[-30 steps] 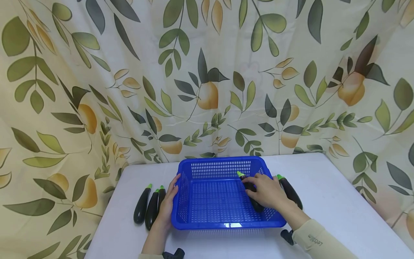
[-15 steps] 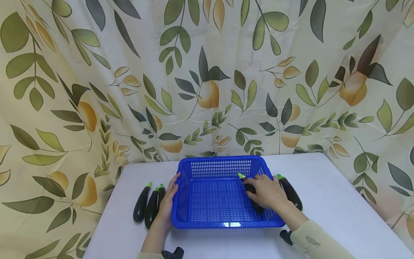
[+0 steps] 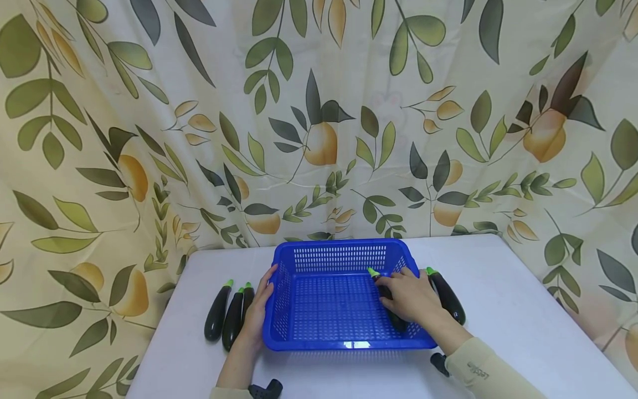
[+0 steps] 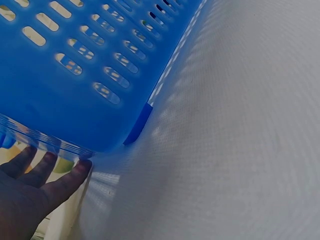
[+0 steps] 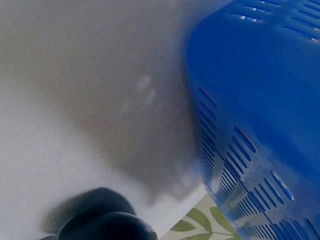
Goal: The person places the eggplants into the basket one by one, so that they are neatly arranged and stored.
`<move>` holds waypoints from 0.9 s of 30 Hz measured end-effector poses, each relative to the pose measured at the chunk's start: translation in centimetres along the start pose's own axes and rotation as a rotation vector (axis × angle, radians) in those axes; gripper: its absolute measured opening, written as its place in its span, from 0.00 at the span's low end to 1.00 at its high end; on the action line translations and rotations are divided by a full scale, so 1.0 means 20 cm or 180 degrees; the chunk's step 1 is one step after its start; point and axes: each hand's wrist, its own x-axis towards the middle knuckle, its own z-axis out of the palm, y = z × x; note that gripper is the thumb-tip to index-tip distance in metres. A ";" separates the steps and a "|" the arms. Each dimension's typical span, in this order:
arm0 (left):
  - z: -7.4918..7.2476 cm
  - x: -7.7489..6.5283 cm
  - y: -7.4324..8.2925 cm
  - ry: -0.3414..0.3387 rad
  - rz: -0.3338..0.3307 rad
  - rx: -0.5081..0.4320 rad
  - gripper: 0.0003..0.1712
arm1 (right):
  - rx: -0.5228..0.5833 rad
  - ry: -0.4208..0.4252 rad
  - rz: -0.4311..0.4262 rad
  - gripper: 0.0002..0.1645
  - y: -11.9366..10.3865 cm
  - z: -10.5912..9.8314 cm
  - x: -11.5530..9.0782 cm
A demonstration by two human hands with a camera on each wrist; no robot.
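A blue plastic basket (image 3: 329,307) with slotted walls stands mid-table in the head view. My right hand (image 3: 411,296) reaches in over its right wall and grips a dark eggplant (image 3: 397,321) with a green stem end, which slants along the basket's right side. My left hand (image 3: 256,313) rests against the outside of the left wall. In the left wrist view its fingers (image 4: 67,185) stretch out, fingertips right at the basket wall (image 4: 60,100). The right wrist view takes in the basket's outer side (image 5: 255,105) but not the right hand.
Left of the basket, three eggplants (image 3: 217,314) lie side by side, one partly hidden. Another eggplant (image 3: 448,297) lies just beyond the right wall, beside my right wrist. A white cloth (image 3: 508,321) covers the table, and a leaf-patterned curtain (image 3: 319,183) hangs behind it.
The right hand and its eggplant have shifted slightly toward the basket's near side. The left hand keeps its place on the wall, and the basket has not visibly moved.
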 end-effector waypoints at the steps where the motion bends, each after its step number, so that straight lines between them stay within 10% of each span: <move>1: 0.00 0.00 0.00 0.0001 -0.0004 -0.0004 0.29 | -0.0015 -0.0005 -0.0001 0.23 0.00 0.00 0.00; 27: 0.00 0.01 -0.01 -0.0009 0.0020 -0.0046 0.29 | -0.0406 -0.0140 -0.0083 0.26 -0.01 0.00 0.01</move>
